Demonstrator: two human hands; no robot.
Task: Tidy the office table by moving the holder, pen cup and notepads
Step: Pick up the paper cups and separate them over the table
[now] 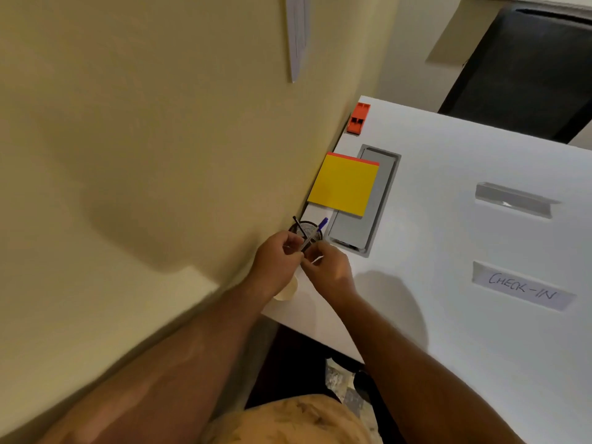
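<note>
A dark mesh pen cup (306, 230) stands on the white table (448, 238) against the wall, with a black pen and a purple-capped pen (321, 225) sticking out. My left hand (278, 258) and my right hand (328, 266) meet just in front of the cup, fingers closed around a thin pen (307, 242) whose tip leans over the cup. Beyond the cup lies a yellow notepad (344, 185) over a red one, partly on a grey cable hatch (374, 203). A clear holder (515, 200) stands at the right.
An orange stapler-like item (358, 118) sits at the table's far corner by the wall. A "CHECK-IN" label (522, 286) lies to the right. A pale cup (286, 291) shows under my left wrist. A dark chair (528, 75) is behind the table.
</note>
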